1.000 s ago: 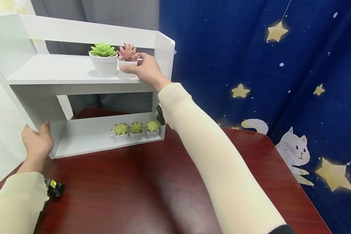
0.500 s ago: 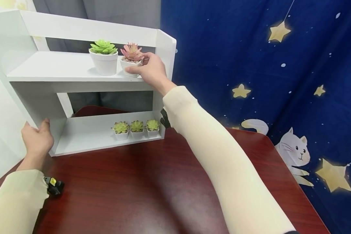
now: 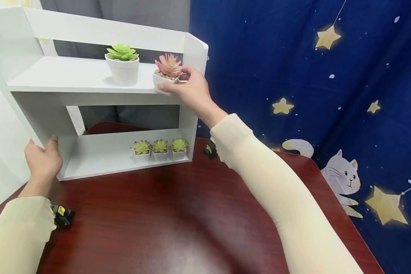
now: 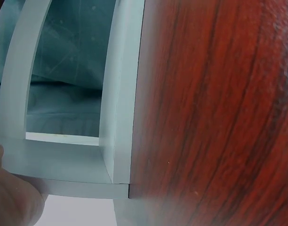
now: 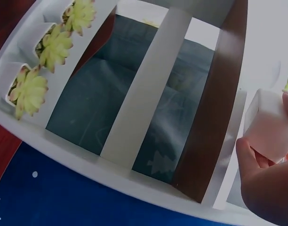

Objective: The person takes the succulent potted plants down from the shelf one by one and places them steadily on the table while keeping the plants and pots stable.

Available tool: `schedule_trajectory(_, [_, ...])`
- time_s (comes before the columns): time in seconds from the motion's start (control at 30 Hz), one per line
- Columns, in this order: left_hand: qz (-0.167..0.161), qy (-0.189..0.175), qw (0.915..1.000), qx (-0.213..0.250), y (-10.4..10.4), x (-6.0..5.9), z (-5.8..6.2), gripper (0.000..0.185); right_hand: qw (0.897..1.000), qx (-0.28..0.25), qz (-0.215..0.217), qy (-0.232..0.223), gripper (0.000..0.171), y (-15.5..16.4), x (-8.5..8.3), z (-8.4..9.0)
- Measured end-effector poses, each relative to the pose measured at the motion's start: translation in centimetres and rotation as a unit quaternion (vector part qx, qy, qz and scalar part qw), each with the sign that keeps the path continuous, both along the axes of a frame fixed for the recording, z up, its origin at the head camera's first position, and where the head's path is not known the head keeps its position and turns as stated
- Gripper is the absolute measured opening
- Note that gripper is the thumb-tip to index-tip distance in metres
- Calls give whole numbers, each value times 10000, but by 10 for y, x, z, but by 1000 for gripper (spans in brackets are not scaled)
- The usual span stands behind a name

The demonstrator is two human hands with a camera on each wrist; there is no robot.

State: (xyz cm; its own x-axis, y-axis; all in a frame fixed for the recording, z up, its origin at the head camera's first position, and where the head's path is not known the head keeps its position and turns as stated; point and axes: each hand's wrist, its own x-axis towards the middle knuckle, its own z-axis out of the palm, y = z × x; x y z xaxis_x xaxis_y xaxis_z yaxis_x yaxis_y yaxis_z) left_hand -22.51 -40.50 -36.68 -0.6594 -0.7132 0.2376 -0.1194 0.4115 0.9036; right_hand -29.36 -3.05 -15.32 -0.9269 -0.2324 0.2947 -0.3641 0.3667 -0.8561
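My right hand [image 3: 195, 89] pinches the white square pot of a pink potted succulent [image 3: 169, 66] between thumb and fingers, at the front edge of the upper shelf. In the right wrist view the white pot [image 5: 268, 125] is tilted, its underside toward the camera. To its left on the same board stands a green succulent in a round white pot [image 3: 123, 70]. My left hand [image 3: 44, 161] grips the left side panel of the white shelf unit [image 3: 104, 98], thumb on the inner side. Only part of this hand [image 4: 14, 200] shows in the left wrist view.
Three small green succulents [image 3: 160, 150] in white pots stand in a row at the lower shelf's right end. The unit sits on a dark red wooden table [image 3: 140, 220]. Behind hang a grey curtain [image 3: 144, 15] and a blue starry curtain [image 3: 246, 76].
My right hand has moved right and toward me with the pink potted succulent, away from the green one, and the pot has tilted. My left hand stays on the side panel.
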Motion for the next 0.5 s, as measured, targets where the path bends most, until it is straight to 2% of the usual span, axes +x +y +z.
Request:
schedule_trajectory(0.17, [-54,27,9999,83,1,-2,3,52,10000,59,-33,42,70,20,7,-5])
schedule_trajectory(0.3, [-99,38,9998,143,4,-3,5,52,9999,33,-86,56,63,38,12,-13])
schedule_trajectory(0.5, [-103,-204,9988,432,4,-1,7,53,9995,97,-300,-3,59,65,16,-29])
